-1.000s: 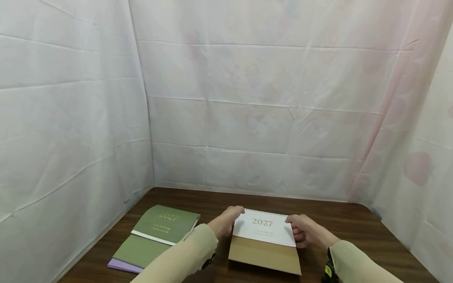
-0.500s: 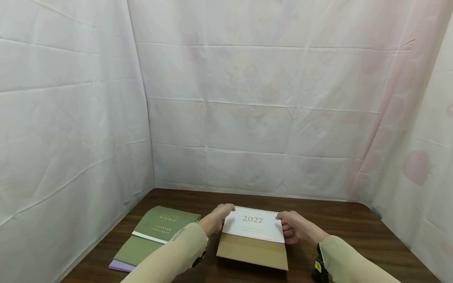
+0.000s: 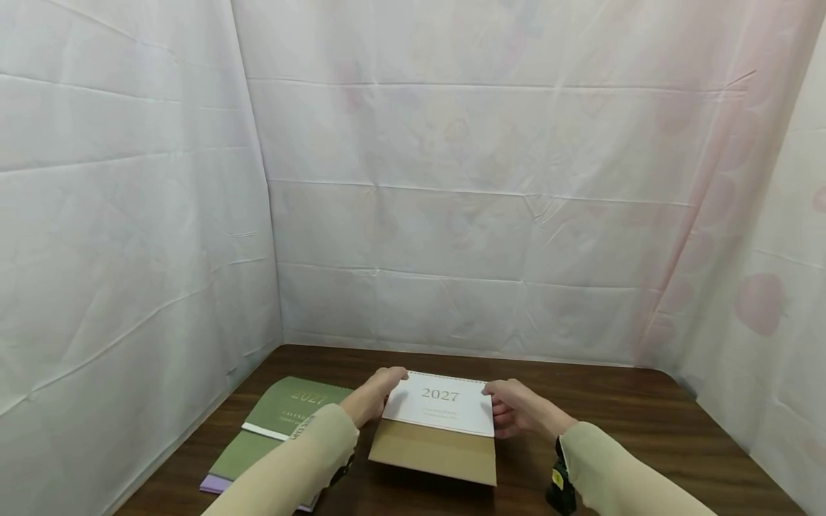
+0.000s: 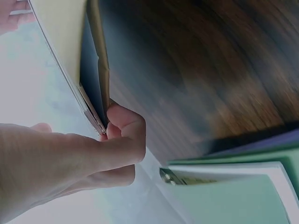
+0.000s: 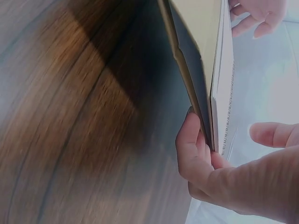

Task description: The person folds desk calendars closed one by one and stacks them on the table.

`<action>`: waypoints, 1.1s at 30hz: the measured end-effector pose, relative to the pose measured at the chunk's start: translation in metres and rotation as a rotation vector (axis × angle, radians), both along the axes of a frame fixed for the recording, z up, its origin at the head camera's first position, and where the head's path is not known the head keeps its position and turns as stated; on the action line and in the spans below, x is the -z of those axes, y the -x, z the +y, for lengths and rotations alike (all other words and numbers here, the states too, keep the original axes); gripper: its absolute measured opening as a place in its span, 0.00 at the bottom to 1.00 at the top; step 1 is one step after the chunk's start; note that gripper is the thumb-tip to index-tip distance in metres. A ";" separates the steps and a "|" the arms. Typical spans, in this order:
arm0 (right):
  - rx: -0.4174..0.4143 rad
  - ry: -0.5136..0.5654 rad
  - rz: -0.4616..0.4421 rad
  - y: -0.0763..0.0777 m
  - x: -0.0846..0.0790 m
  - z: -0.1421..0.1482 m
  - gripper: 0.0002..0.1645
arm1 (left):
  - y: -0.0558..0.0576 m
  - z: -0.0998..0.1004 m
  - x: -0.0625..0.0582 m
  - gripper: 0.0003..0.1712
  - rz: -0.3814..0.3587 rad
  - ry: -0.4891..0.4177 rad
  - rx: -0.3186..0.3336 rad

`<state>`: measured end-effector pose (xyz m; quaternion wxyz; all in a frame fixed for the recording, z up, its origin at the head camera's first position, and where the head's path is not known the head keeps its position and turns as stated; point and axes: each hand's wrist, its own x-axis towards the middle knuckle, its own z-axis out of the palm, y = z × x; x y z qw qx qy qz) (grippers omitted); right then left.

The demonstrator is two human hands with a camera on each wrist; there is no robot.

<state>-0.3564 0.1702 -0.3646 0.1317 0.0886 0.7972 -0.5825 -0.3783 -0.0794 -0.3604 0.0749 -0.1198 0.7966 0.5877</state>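
Both hands hold a desk calendar (image 3: pixel 440 401) with a white "2027" cover, a spiral-bound top edge and a tan cardboard base. My left hand (image 3: pixel 370 395) grips its upper left edge, thumb on the cover. At the upper right edge, my right hand (image 3: pixel 521 410) grips it with the thumb on top and the fingers curled underneath. From the side, in the right wrist view, the folded base (image 5: pixel 184 60) gapes a little below the pages. The left wrist view shows curled left fingers (image 4: pixel 126 126) at the base's corner. The calendar tilts, its shadow on the wood below.
A green 2027 calendar (image 3: pixel 284 406) lies at the left, overlapping a green piece (image 3: pixel 248 453) with a purple edge (image 3: pixel 215 483) under it; the left forearm covers part of them. The brown wooden table (image 3: pixel 619 423) is bounded by white cloth walls (image 3: pixel 452 315).
Both hands have carried the white-and-tan calendar leftward and slightly away, closer to the green calendar. The left forearm now covers more of the green one. Both grips stay the same.
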 end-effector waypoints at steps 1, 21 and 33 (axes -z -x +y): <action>0.000 0.008 0.002 0.000 0.000 -0.003 0.23 | 0.001 -0.002 0.000 0.39 0.000 0.006 -0.006; -0.032 0.046 0.021 0.005 -0.010 -0.037 0.19 | 0.003 -0.041 -0.010 0.38 0.007 0.018 -0.054; -0.080 0.105 0.031 0.008 -0.018 -0.053 0.17 | 0.010 -0.057 -0.027 0.39 0.014 0.075 -0.078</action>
